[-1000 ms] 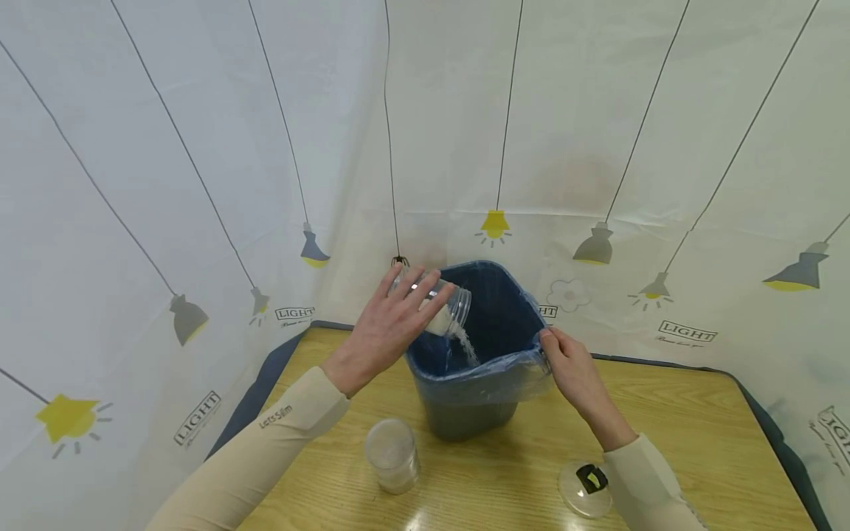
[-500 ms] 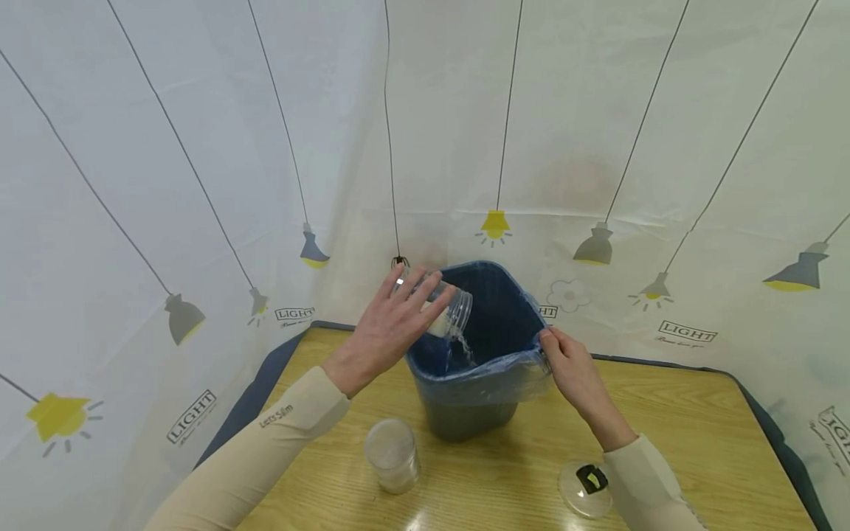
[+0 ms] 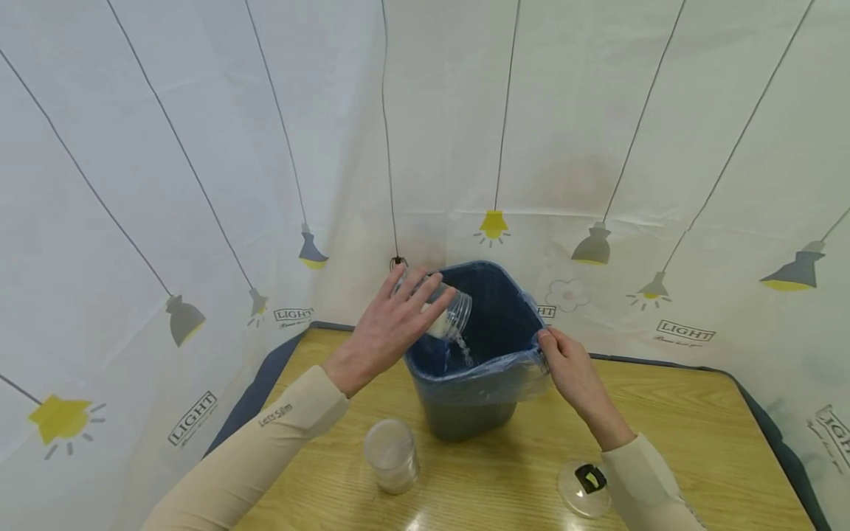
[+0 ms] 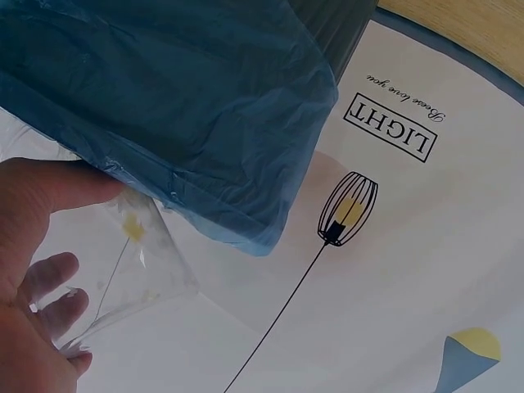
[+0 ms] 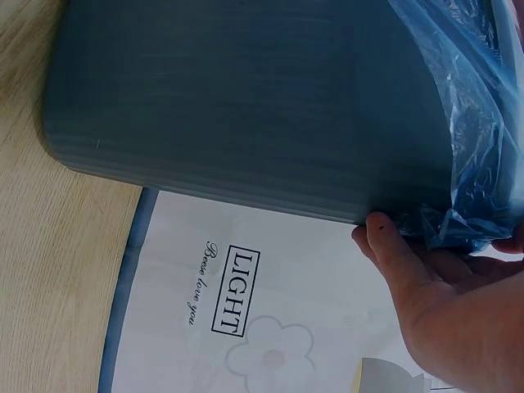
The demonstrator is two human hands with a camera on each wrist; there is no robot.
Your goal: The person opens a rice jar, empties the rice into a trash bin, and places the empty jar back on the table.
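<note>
Yellow wood-grain table (image 3: 319, 472) is backed by white sheeting (image 3: 458, 147) printed "LIGHT"; clear round jar (image 3: 460, 304) gripped by left hand (image 3: 385, 330), blue film (image 3: 511, 377) pinched by right hand (image 3: 572, 375).

Wood table (image 3: 664, 413), dark-edged white backdrop (image 3: 438, 133) — printed hanging lamps (image 3: 493, 225), framed "LIGHT" lettering (image 3: 687, 331), faint flower outline (image 3: 567, 295)

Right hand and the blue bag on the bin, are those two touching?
Touching. The right wrist view shows the right hand gripping the bunched edge of the blue bag, at the side of the bin.
</note>
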